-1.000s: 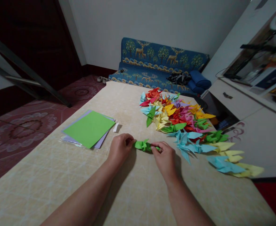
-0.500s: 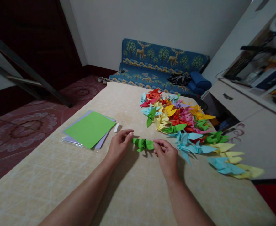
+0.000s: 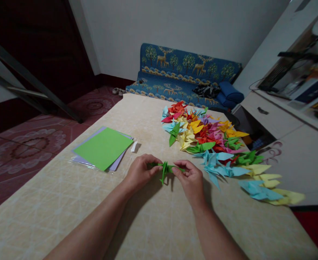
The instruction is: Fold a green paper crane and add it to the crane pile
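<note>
Between my hands is a green paper crane [image 3: 164, 171], held just over the table with its folded middle toward me. My left hand [image 3: 143, 171] pinches its left wing between thumb and fingers. The right wing is gripped by my right hand [image 3: 189, 177], thumb in front. Parts of both wings are hidden by the fingers. Left of my hands lies a stack of paper sheets, a green sheet [image 3: 104, 148] on top of a lilac sheet [image 3: 116, 165]. Several finished paper cranes [image 3: 198, 130] in many colours are heaped to the right, light blue cranes [image 3: 214, 164] closest to my right hand.
A patterned cream cloth covers the table [image 3: 74, 213]. A small white paper piece [image 3: 133, 146] lies beside the sheets. Beyond the far edge stands a blue sofa [image 3: 172, 85]. A white cabinet [image 3: 289, 144] borders the right side, and a ladder [image 3: 37, 81] leans at the left.
The green crane has been tilted, so its wings now look narrow and its middle points down toward me. Both hands have shifted slightly inward along the wings.
</note>
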The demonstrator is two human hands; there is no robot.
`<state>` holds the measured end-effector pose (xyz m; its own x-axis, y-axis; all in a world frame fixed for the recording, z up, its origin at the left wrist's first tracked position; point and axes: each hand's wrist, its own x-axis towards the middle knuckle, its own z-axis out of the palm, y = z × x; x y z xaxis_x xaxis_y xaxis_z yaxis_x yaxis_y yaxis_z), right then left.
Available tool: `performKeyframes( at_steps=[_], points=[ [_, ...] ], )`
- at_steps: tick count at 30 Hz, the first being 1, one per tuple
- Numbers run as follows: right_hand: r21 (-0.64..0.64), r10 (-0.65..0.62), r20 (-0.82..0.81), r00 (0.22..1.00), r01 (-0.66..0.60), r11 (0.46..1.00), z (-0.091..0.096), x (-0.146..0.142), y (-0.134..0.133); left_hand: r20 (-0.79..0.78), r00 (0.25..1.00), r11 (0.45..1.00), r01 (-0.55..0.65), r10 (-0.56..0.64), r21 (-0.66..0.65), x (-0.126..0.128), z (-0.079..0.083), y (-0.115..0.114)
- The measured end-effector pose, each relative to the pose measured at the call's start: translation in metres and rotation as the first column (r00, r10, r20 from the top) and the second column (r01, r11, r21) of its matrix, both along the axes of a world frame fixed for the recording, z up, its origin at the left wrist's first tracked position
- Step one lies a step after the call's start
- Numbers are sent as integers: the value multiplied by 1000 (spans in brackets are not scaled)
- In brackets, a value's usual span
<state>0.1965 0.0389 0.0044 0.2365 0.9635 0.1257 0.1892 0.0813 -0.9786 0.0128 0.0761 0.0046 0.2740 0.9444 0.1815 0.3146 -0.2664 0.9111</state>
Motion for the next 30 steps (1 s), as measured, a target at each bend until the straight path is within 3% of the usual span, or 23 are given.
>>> performKeyframes(
  at_steps=[5, 10, 14, 18, 20, 22, 26, 30],
  points=[
    [-33, 47, -27, 999, -48, 998, 0, 0, 0, 177, 982, 973, 103, -66, -209, 3, 10, -4],
    [-130, 75, -302, 950, -119, 984, -3, 0, 0, 473, 881, 881, 216, 10, -421, 9, 13, -8],
    [-97, 78, -448, 891, -135, 986, 1, -4, -4, 664, 729, 818, 274, 165, -505, 13, 9, -8],
    [-116, 51, -520, 852, -130, 985, 11, -11, 3, 784, 486, 791, 264, 385, -552, 11, 5, -2],
    [-130, 30, -493, 869, -107, 986, 18, -15, 16, 800, 379, 788, 233, 466, -570, 9, 5, 1],
    [-117, 24, -418, 908, -80, 990, 25, -19, 36, 806, 318, 791, 212, 499, -574, 8, 5, 3],
    [-64, 33, -258, 966, -51, 997, 40, -26, 92, 791, 277, 786, 156, 546, -598, 8, 9, 3],
    [-13, 19, -110, 994, -20, 1000, 53, -32, 159, 779, 283, 781, 134, 559, -610, 12, 12, 1]
  ],
)
